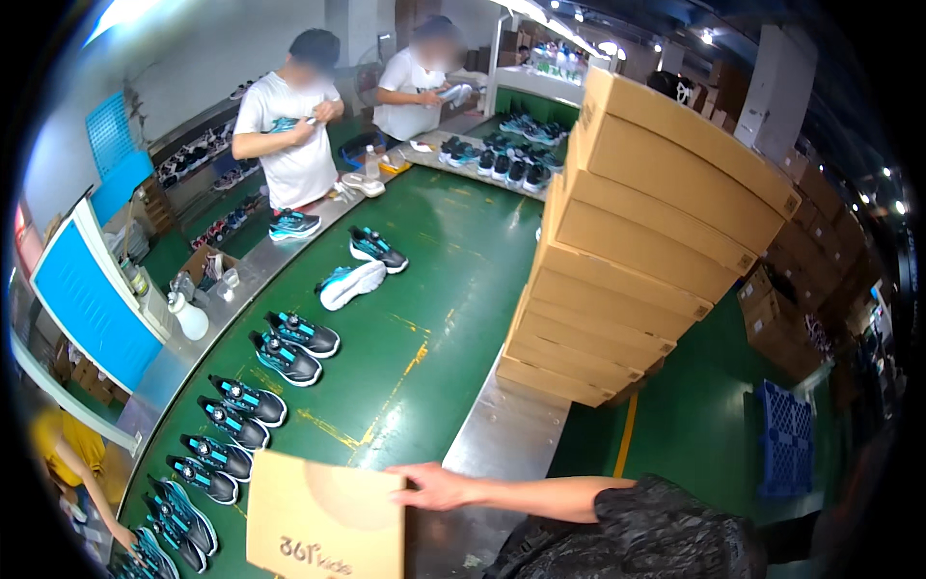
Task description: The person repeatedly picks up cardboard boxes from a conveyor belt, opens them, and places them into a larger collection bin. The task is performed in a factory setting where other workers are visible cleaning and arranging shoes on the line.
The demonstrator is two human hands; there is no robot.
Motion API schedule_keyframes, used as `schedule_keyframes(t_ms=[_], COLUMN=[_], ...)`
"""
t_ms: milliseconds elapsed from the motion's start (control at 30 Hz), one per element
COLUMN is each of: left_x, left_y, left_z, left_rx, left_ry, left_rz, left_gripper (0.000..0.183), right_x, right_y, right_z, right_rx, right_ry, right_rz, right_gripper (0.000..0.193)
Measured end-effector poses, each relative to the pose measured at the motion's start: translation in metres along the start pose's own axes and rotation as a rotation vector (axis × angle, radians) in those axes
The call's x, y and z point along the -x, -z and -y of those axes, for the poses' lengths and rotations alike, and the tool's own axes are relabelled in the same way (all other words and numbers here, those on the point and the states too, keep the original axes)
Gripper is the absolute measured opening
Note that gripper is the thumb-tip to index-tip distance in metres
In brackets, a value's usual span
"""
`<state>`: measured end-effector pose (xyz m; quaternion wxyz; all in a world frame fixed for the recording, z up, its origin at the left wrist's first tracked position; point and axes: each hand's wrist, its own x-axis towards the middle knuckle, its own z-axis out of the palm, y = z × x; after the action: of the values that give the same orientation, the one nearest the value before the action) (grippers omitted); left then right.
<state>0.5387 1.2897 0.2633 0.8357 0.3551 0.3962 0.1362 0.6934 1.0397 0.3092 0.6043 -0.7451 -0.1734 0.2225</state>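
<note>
Reaching in from the lower right, my right hand (436, 485) grips the right edge of a brown cardboard shoebox (328, 507) with dark printing on it. Its fingers are closed on that edge. The box is tilted over the near end of the green work surface (405, 386); its inside is hidden. My left hand does not show. To the left of the box, black and turquoise sneakers (231, 420) stand in pairs along the surface's left edge. Farther up, one white-soled sneaker (352, 285) lies on its side next to an upright one (378, 249).
A tall stack of closed cardboard boxes (617, 251) leans at the right edge. Across the surface, two people in white shirts (299, 130) handle shoes. A co-worker's arm (92, 482) reaches toward sneakers at lower left. A white spray bottle (186, 317) and a blue pallet (786, 439) stand at the sides.
</note>
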Motion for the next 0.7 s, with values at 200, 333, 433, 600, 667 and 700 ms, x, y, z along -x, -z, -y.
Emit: schedule_keyframes(t_ms=[200,333,433,600,667,700], left_x=[0.077,0.078,0.086,0.078,0.054,0.051], left_y=[-0.115,-0.146,-0.156,-0.169,-0.158,-0.158], left_z=[0.144,0.237,0.267,0.262,0.263,0.259], left_rx=[-0.133,-0.445,-0.645,-0.781,-0.861,-0.871], left_ry=[0.033,0.189,0.272,0.534,0.572,0.587], left_rz=[0.488,0.603,0.651,0.658,0.679,0.697], left_gripper=[0.074,0.060,0.052,0.055,0.049,0.046], right_x=[0.170,0.227,0.250,0.263,0.265,0.266], right_y=[0.121,0.165,0.171,0.181,0.177,0.177], right_z=[-0.059,-0.153,-0.178,-0.165,-0.178,-0.169], right_rx=[-0.214,0.021,-0.078,-0.182,-0.161,-0.209], right_ry=[-0.284,-0.431,-0.464,-0.406,-0.427,-0.409], right_rz=[-0.515,-0.861,-1.080,-1.161,-1.194,-1.166], right_gripper=[0.057,0.063,0.075,0.077,0.075,0.076])
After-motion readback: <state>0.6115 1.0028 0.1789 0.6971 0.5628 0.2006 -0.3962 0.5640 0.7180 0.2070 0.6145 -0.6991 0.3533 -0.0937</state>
